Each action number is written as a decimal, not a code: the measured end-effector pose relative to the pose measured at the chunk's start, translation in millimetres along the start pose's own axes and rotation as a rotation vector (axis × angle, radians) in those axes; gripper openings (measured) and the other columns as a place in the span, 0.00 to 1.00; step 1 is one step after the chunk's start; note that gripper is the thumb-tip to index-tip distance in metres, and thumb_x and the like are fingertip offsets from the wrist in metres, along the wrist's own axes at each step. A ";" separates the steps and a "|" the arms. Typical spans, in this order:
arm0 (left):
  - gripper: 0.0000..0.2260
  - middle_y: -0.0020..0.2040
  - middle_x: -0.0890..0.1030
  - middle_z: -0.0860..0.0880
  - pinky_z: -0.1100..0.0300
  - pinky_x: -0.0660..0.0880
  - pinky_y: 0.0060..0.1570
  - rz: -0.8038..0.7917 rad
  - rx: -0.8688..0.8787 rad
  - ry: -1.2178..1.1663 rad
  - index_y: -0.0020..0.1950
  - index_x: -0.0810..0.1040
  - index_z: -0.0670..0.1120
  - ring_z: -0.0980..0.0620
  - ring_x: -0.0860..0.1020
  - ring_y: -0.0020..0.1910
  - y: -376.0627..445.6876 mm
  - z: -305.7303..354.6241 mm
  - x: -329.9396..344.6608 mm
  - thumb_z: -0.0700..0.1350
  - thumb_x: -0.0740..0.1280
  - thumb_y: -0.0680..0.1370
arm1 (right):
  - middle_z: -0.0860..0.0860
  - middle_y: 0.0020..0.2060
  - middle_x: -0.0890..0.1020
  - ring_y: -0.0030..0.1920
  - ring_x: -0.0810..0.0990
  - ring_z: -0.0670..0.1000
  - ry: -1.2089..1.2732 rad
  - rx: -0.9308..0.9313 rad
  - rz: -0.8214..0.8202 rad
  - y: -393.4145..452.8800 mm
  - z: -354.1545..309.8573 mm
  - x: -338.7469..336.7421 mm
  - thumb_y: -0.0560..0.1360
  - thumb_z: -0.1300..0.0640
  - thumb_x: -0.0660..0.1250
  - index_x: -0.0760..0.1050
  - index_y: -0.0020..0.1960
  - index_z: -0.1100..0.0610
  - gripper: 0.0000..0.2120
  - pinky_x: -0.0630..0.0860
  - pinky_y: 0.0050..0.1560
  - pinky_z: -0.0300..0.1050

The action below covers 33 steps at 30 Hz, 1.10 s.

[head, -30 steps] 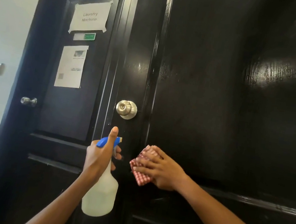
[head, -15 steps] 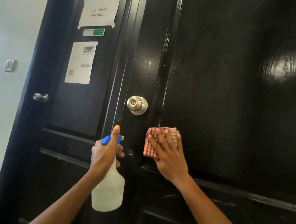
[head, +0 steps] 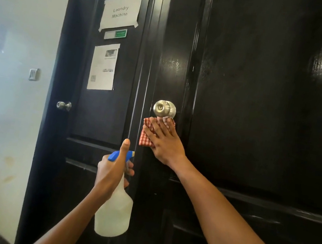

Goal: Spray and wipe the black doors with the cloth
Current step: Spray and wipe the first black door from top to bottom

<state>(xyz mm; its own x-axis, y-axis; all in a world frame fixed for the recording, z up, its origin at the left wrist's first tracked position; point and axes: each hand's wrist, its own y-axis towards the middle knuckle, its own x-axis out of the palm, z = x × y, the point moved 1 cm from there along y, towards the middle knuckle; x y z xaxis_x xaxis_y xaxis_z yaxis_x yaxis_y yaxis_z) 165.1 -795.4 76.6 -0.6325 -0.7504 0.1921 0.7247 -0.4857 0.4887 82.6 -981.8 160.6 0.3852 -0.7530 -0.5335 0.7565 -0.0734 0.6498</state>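
Note:
Two glossy black doors fill the view: a near one (head: 252, 115) on the right and a farther one (head: 102, 116) on the left. My right hand (head: 165, 141) presses a red-and-white checked cloth (head: 146, 136) flat against the near door's left stile, just under its round silver knob (head: 163, 108); the fingers lie straight over the cloth. My left hand (head: 113, 169) grips the neck of a white spray bottle (head: 114, 213) with a blue trigger head, thumb pointing up, held upright in front of the gap between the doors.
The left door carries a taped "Laundry Machine" sign (head: 121, 12), a small green label (head: 116, 34), a printed sheet (head: 103, 66) and a small silver knob (head: 63, 105). A pale wall with a switch (head: 33, 74) stands at the left.
My right hand has slid the cloth up and to the left, from the panel's lower edge to just under the knob. The spray bottle stays held in about the same place.

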 end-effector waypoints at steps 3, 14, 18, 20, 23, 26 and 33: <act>0.29 0.36 0.81 0.44 0.59 0.77 0.30 0.017 0.032 0.027 0.47 0.80 0.41 0.49 0.80 0.32 -5.0 0.4 -8.3 0.68 0.61 0.76 | 0.54 0.82 0.40 0.81 0.35 0.58 -0.042 -0.224 -0.098 -37.9 -29.9 34.0 0.82 0.44 0.60 0.42 0.83 0.46 0.37 0.32 0.78 0.62; 0.26 0.35 0.81 0.44 0.61 0.78 0.29 0.078 0.086 0.081 0.45 0.79 0.41 0.52 0.80 0.29 -7.3 17.7 -18.2 0.66 0.61 0.76 | 0.55 0.82 0.38 0.81 0.35 0.57 -0.084 0.039 0.051 19.3 -10.7 -6.9 0.85 0.54 0.54 0.39 0.83 0.51 0.33 0.27 0.75 0.54; 0.24 0.34 0.81 0.45 0.62 0.77 0.27 0.093 0.073 0.052 0.46 0.80 0.43 0.52 0.80 0.28 -9.0 9.3 -20.2 0.64 0.63 0.77 | 0.56 0.83 0.45 0.81 0.37 0.57 0.020 0.051 0.122 1.3 -25.0 15.5 0.84 0.52 0.58 0.44 0.84 0.52 0.34 0.24 0.75 0.54; 0.26 0.36 0.83 0.43 0.60 0.78 0.28 0.081 0.068 0.059 0.46 0.80 0.41 0.51 0.81 0.30 -9.4 0.3 -17.4 0.65 0.63 0.76 | 0.56 0.83 0.49 0.81 0.42 0.58 0.010 -0.105 0.054 -27.6 -27.9 33.2 0.82 0.50 0.61 0.48 0.84 0.51 0.35 0.29 0.76 0.56; 0.29 0.38 0.83 0.41 0.59 0.77 0.28 0.033 0.049 0.072 0.47 0.81 0.40 0.48 0.82 0.33 -13.4 -6.9 -7.8 0.67 0.63 0.75 | 0.55 0.82 0.53 0.82 0.49 0.59 -0.090 -0.323 -0.050 -54.4 -7.1 43.1 0.81 0.49 0.62 0.51 0.83 0.48 0.35 0.39 0.80 0.60; 0.29 0.37 0.82 0.44 0.59 0.77 0.28 -0.029 0.029 0.032 0.49 0.80 0.39 0.49 0.81 0.33 -14.1 -6.3 4.2 0.67 0.63 0.75 | 0.54 0.82 0.56 0.82 0.53 0.60 -0.107 -0.147 0.094 -44.8 33.2 18.4 0.79 0.50 0.62 0.52 0.83 0.47 0.36 0.46 0.80 0.62; 0.27 0.35 0.82 0.47 0.61 0.76 0.28 -0.005 0.029 0.050 0.48 0.80 0.41 0.51 0.81 0.31 -14.4 -14.7 12.0 0.66 0.62 0.76 | 0.58 0.83 0.47 0.82 0.45 0.60 0.055 0.201 0.280 -51.5 6.0 26.8 0.81 0.51 0.61 0.46 0.84 0.53 0.37 0.42 0.80 0.63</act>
<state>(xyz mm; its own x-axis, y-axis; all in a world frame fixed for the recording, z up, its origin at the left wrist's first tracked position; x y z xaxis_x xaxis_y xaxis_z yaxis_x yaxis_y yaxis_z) 151.1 -804.0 59.3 -0.6207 -0.7701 0.1471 0.7131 -0.4765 0.5143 50.8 -1002.2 116.0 0.5952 -0.7263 -0.3438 0.5001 -0.0001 0.8660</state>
